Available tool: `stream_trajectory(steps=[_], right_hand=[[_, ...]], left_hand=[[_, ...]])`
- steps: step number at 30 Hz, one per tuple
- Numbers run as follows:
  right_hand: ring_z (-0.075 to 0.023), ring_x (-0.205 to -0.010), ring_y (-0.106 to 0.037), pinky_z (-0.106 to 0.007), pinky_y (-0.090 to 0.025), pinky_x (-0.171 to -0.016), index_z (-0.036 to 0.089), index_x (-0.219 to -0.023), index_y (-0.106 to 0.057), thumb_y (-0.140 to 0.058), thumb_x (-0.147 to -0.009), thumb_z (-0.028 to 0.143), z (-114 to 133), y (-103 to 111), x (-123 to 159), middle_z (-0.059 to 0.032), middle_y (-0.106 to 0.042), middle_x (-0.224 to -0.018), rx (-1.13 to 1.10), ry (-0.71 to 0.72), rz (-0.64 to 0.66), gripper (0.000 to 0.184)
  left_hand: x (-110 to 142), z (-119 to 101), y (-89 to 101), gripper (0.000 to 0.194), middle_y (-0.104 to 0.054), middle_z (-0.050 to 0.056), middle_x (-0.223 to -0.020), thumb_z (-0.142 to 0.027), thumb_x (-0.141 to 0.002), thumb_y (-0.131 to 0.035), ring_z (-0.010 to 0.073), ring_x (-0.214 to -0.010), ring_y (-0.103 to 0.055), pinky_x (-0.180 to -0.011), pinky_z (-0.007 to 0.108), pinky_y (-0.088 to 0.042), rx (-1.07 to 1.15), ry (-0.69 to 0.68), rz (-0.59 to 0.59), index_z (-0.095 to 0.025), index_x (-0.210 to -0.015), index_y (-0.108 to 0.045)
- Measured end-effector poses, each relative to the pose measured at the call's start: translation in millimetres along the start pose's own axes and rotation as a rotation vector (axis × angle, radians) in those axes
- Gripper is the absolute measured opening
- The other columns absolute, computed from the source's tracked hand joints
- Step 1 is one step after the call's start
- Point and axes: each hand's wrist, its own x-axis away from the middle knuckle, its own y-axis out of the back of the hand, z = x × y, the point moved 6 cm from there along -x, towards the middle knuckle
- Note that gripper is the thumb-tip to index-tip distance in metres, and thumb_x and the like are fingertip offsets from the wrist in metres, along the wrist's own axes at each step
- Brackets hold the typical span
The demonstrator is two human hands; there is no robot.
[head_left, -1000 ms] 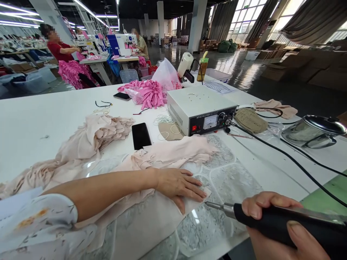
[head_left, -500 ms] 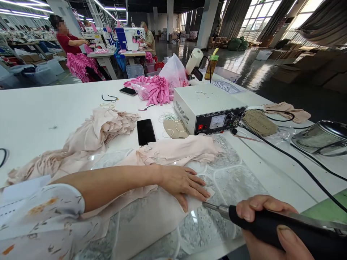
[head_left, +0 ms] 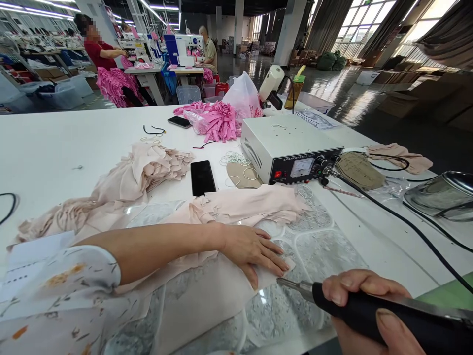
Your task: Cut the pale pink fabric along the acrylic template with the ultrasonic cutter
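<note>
My left hand (head_left: 254,252) lies flat, palm down and fingers spread, on a thin beige fabric piece (head_left: 201,308). The fabric rests on a grey stone-patterned mat (head_left: 283,318). My right hand (head_left: 364,301) is wrapped round a black-handled ultrasonic cutter (head_left: 391,310). The cutter's slim metal tip points left and meets or nearly meets the fabric's edge, just beside my left fingertips; exact contact I cannot make out. Beyond my left hand lies a stack of beige fabric pieces (head_left: 251,203). A larger beige heap (head_left: 144,170) lies to the left.
A white control box (head_left: 291,140) with a dial stands behind the mat; its black cable (head_left: 402,219) runs off to the right. Around it are a phone (head_left: 203,178), pink strips (head_left: 221,121), a card template (head_left: 358,170) and a glass-like pot (head_left: 443,197). Two people work at sewing machines beyond.
The whole view has shifted slightly right because the camera turned a little. Both hands, the cutter and the fabric look the same relative to one another.
</note>
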Motion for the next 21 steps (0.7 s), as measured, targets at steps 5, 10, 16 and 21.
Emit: stream_trajectory(steps=[5,10,16,21], right_hand=[[-0.0121,-0.05,-0.05,-0.028,-0.048,-0.045,0.021,-0.078,-0.06,-0.062,-0.076,0.034,2.5,-2.9,4.1,-0.0001,-0.052,-0.067,0.001,-0.033,-0.054,0.013],[-0.0125,-0.05,-0.05,-0.03,-0.049,-0.045,0.021,-0.079,-0.061,-0.063,-0.077,0.035,2.8,-8.6,2.5,-0.0004,-0.053,-0.067,0.018,-0.028,0.0,0.015],[-0.0121,-0.048,-0.05,-0.029,-0.048,-0.044,0.021,-0.076,-0.059,-0.063,-0.077,0.034,1.2,-8.0,2.5,-0.0002,-0.054,-0.067,0.01,-0.014,0.013,0.013],[-0.0133,-0.048,-0.051,-0.031,-0.049,-0.045,0.023,-0.078,-0.061,-0.061,-0.079,0.032,1.1,-8.2,2.9,-0.0007,-0.055,-0.067,0.021,-0.008,0.063,0.009]], left_hand=[[0.1,-0.7,1.7,0.034,-0.053,-0.005,-0.137,-0.032,-0.083,-0.069,0.0203,-0.137,-0.038,-0.117,0.031,-0.017,0.045,-0.049,-0.073,-0.033,-0.116,-0.067],[-0.3,4.0,0.2,0.033,-0.055,-0.01,-0.134,-0.031,-0.077,-0.075,0.0176,-0.135,-0.041,-0.115,0.027,-0.019,0.085,-0.004,-0.103,-0.037,-0.109,-0.068],[2.1,4.4,-4.6,0.03,-0.052,-0.005,-0.138,-0.039,-0.087,-0.063,0.0183,-0.137,-0.038,-0.116,0.029,-0.015,0.033,-0.101,-0.137,-0.033,-0.116,-0.066],[1.2,2.5,-3.4,0.031,-0.053,-0.005,-0.137,-0.035,-0.083,-0.067,0.0199,-0.137,-0.038,-0.116,0.03,-0.018,0.016,-0.081,-0.108,-0.033,-0.114,-0.067]])
